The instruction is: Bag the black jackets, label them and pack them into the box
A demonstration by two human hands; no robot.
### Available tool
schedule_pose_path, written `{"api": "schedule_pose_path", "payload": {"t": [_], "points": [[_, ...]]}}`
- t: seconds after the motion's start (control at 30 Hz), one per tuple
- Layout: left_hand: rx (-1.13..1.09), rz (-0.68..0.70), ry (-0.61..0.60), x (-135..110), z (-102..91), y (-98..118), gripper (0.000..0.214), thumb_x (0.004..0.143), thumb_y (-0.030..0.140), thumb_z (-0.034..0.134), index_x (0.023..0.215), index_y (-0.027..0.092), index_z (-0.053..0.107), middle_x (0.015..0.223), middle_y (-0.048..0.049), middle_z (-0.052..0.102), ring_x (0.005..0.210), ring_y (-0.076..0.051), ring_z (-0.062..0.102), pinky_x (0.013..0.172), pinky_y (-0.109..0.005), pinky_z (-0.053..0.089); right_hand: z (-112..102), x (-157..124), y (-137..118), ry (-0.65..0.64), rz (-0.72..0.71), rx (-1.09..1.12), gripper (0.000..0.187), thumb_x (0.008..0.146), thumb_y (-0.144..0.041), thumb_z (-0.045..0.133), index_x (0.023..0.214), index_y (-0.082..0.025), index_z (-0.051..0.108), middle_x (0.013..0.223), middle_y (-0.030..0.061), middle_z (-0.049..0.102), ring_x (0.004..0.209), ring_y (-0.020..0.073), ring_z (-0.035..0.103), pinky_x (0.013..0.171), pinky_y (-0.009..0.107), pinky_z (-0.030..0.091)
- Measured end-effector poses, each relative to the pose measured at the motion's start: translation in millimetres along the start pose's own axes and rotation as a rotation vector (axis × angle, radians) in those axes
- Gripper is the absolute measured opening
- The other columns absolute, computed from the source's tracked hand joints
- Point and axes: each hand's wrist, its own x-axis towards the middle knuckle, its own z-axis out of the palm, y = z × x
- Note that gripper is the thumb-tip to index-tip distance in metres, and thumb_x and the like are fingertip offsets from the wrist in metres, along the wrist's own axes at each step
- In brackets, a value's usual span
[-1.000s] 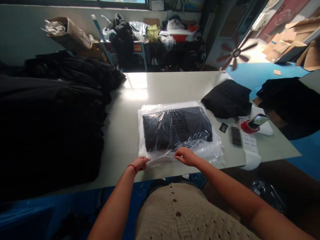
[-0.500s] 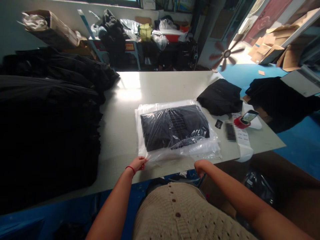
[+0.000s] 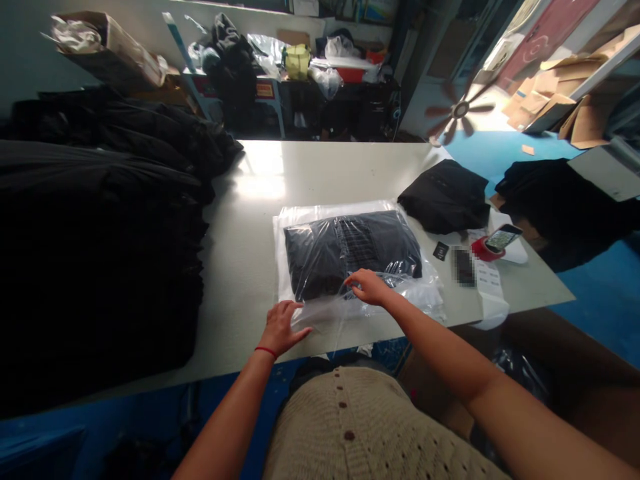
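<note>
A folded black garment [image 3: 320, 257] lies inside a clear plastic bag [image 3: 430, 303] on the pale table. My left hand [image 3: 284, 328] rests at the bag's near left corner, thumb and fingers spread apart, holding nothing. Over the bag's near edge, my right hand [image 3: 369, 287] has its fingers bent together on the thin film. A fold of that plastic rises to the fingertips and trails toward the table's front edge. More white plastic shows beneath the bagged garment.
A tall pile of black garments [image 3: 100, 267] fills the table's left side. At the right are a black cloth bundle [image 3: 445, 197], a phone [image 3: 504, 236] leaning on a red tape roll [image 3: 487, 249], a small black card [image 3: 441, 251] and a label strip [image 3: 490, 283]. Below stands an open carton [image 3: 540, 327].
My right hand has come up and left from the table's front edge onto the bag, lifting its film. My left hand has let go of the corner and spread its fingers.
</note>
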Motion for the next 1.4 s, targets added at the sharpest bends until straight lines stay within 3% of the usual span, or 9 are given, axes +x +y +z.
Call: {"api": "schedule_pose_path", "payload": {"t": [0.17,0.47,0.57,0.67,0.77,0.97,1.13,1.27,1.4], "points": [[0.168,0.128,-0.065,16.7,9.1,20.9,0.013,0.079,0.025,0.062,0.090,0.025,0.069,0.107,-0.0063,0.065,0.109,-0.025,0.053,0.097,-0.042,0.038,-2.6,29.3,-8.3,-0.203,-0.016,-0.092,0.029,0.081,-0.014,0.054,0.103,-0.023,0.071,0.104,0.0031,0.074,0.099,0.0191,0.065,0.088,0.028,0.044],[0.067,0.385,-0.288,21.8,7.7,17.8,0.015,0.086,0.019,0.052,0.084,0.023,0.065,0.119,-0.0049,0.067,0.120,-0.022,0.052,0.101,-0.042,0.040,-4.5,-12.3,10.7,-0.383,0.512,-0.217,0.029,0.084,-0.030,0.057,0.111,-0.022,0.065,0.111,0.0105,0.070,0.101,0.0262,0.064,0.076,0.030,0.046],[0.031,0.398,-0.362,25.5,7.3,18.5,0.018,0.086,0.018,0.050,0.088,0.023,0.067,0.122,-0.0061,0.066,0.123,-0.023,0.052,0.105,-0.043,0.038,-9.8,-15.9,4.6,-0.257,0.447,-0.192,0.025,0.086,-0.029,0.055,0.105,-0.020,0.068,0.109,0.0111,0.069,0.103,0.0246,0.063,0.081,0.030,0.044],[-0.026,0.375,-0.393,28.3,5.8,18.2,0.020,0.084,0.018,0.051,0.092,0.023,0.068,0.121,-0.0074,0.066,0.122,-0.023,0.053,0.105,-0.044,0.038,-15.1,-1.2,-6.8,-0.134,0.232,-0.076,0.025,0.089,-0.027,0.052,0.105,-0.020,0.070,0.108,0.0081,0.070,0.104,0.0208,0.061,0.088,0.028,0.042],[-0.060,0.385,-0.387,29.1,5.0,16.0,0.021,0.084,0.017,0.050,0.095,0.023,0.067,0.117,-0.0081,0.067,0.116,-0.022,0.057,0.103,-0.042,0.040,-13.3,20.5,-14.8,-0.219,0.148,0.062,0.027,0.091,-0.029,0.051,0.109,-0.023,0.070,0.108,0.0045,0.072,0.098,0.0182,0.064,0.084,0.024,0.043],[-0.054,0.255,-0.424,28.9,9.4,9.1,0.016,0.085,0.023,0.050,0.092,0.024,0.064,0.094,-0.0059,0.069,0.091,-0.019,0.062,0.098,-0.036,0.042,11.1,47.8,-11.0,-0.522,0.208,0.071,0.032,0.094,-0.031,0.046,0.095,-0.017,0.075,0.096,0.0071,0.074,0.087,0.0183,0.067,0.072,0.022,0.044],[0.034,0.097,-0.439,30.2,6.9,12.5,0.021,0.090,0.027,0.043,0.093,0.024,0.063,0.086,-0.0050,0.066,0.079,-0.018,0.060,0.084,-0.033,0.046,21.7,49.7,1.0,-0.547,0.325,0.282,0.041,0.095,-0.043,0.044,0.097,-0.016,0.074,0.095,0.0073,0.075,0.082,0.0157,0.068,0.071,0.021,0.046],[0.050,0.063,-0.287,32.7,1.9,15.4,0.024,0.090,0.026,0.043,0.096,0.023,0.066,0.096,-0.0074,0.064,0.085,-0.019,0.060,0.077,-0.030,0.046,16.6,47.6,4.4,-0.566,0.295,0.342,0.048,0.077,-0.062,0.064,0.092,-0.018,0.074,0.091,0.0051,0.074,0.081,0.0166,0.066,0.069,0.021,0.046],[0.028,0.018,-0.181,33.1,-1.1,10.1,0.030,0.089,0.022,0.045,0.111,0.024,0.065,0.094,-0.0076,0.064,0.088,-0.020,0.060,0.083,-0.034,0.046,16.2,45.6,2.4,-0.577,0.197,0.228,0.030,0.071,-0.040,0.076,0.093,-0.019,0.073,0.094,0.0025,0.073,0.083,0.0157,0.065,0.067,0.019,0.043]]}}
